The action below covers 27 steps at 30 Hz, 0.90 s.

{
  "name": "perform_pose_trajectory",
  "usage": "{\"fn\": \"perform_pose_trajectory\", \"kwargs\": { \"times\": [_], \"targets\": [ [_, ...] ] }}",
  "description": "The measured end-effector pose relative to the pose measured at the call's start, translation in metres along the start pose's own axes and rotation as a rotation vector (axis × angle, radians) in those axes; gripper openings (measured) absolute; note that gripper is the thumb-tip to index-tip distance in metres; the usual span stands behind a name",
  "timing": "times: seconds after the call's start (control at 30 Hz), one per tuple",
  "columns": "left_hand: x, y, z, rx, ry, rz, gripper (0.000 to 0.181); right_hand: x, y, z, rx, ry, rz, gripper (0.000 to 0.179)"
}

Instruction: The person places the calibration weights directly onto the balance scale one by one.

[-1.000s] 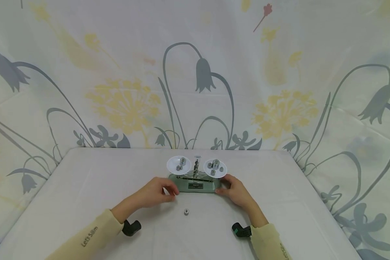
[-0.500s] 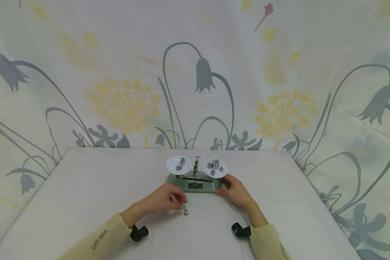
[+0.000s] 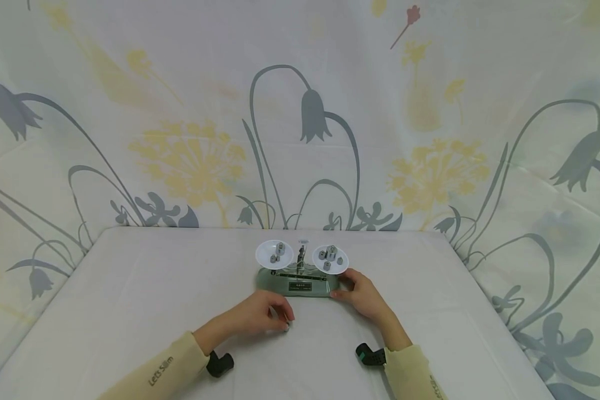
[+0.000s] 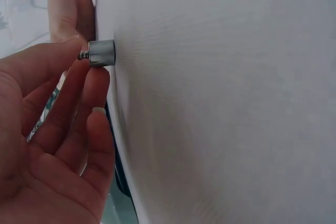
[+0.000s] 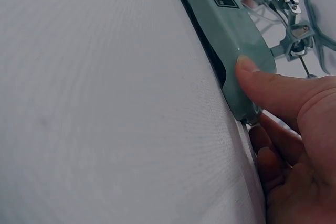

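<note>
On the white tabletop stands a balance scale with a green base and two white pans. My right hand holds the right end of its base, the thumb on the front face and the fingers curled at the end. In front of the scale, my left hand pinches the thin knob of a small silver weight between thumb and finger. That weight is upright, its flat bottom at the cloth. From the head view the fingertips cover most of it.
Several silver weights, one of them larger, sit on the right pan. The left pan carries a few more weights. Black wrist cameras hang at both sleeves. Behind the table rises a flower-printed cloth.
My left hand has come from beside the scale's left end, toward the front and right, to the loose weight, and its fingers have closed at the knob. The right hand stays on the base.
</note>
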State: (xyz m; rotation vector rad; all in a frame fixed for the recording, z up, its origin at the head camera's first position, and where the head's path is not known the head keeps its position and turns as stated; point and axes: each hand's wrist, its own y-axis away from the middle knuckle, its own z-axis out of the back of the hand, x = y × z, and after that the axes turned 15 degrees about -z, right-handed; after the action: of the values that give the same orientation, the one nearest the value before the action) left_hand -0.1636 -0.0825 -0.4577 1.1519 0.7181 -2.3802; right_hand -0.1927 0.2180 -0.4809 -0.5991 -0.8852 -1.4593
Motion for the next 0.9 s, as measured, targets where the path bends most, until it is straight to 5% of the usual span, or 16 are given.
{"fn": "perform_pose_trajectory", "kwargs": {
  "times": [0.57,0.9],
  "targets": [
    [-0.0029,0.0,-0.0005,0.062,-0.024,0.068,0.016,0.0006,0.0015,-0.0007,-0.013,0.008,-0.008,0.056],
    [-0.0028,0.0019,0.0002,0.072,-0.006,0.051,0.018,-0.0007,0.0006,-0.0015,-0.011,0.009,-0.013,0.056]
  ]
}}
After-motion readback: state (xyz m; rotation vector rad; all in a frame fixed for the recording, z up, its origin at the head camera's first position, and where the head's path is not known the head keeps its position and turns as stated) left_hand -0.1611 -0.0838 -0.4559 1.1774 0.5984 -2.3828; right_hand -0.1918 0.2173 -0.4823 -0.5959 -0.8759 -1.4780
